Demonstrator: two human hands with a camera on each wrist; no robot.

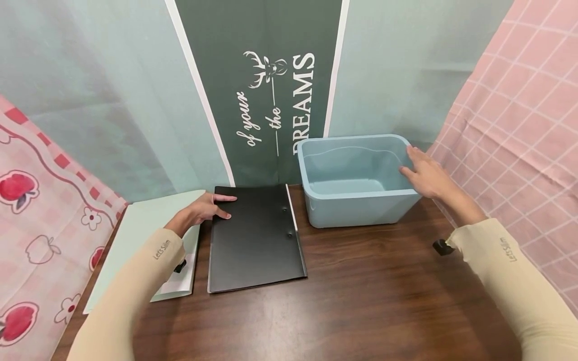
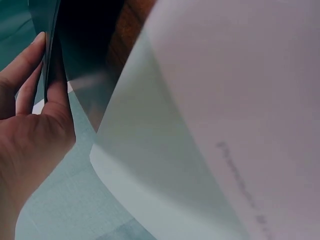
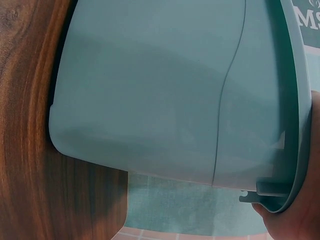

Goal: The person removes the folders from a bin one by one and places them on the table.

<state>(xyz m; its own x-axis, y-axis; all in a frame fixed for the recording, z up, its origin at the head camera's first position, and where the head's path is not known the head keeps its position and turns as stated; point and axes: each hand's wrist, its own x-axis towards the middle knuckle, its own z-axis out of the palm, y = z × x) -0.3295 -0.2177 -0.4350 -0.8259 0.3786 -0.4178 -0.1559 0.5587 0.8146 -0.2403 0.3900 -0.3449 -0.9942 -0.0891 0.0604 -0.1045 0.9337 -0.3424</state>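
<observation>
My left hand (image 1: 202, 208) pinches the upper left edge of a black file folder (image 1: 257, 245), which lies near the table's back. In the left wrist view the folder's edge (image 2: 50, 55) runs between thumb and fingers. My right hand (image 1: 426, 174) grips the right end of the rim of a light blue plastic bin (image 1: 361, 211), standing upright right of the folder with nothing seen inside. The right wrist view has the bin's long wall (image 3: 150, 95) close up, with part of the hand (image 3: 295, 215) around its rim.
A pale green folder (image 1: 140, 235) with white paper (image 1: 182, 281) inside lies at the left, partly under my left forearm. The wooden table (image 1: 343, 301) meets a green printed curtain (image 1: 271, 30) behind, a fruit-patterned pink cloth (image 1: 45, 225) left and a pink checked cloth (image 1: 519, 125) right.
</observation>
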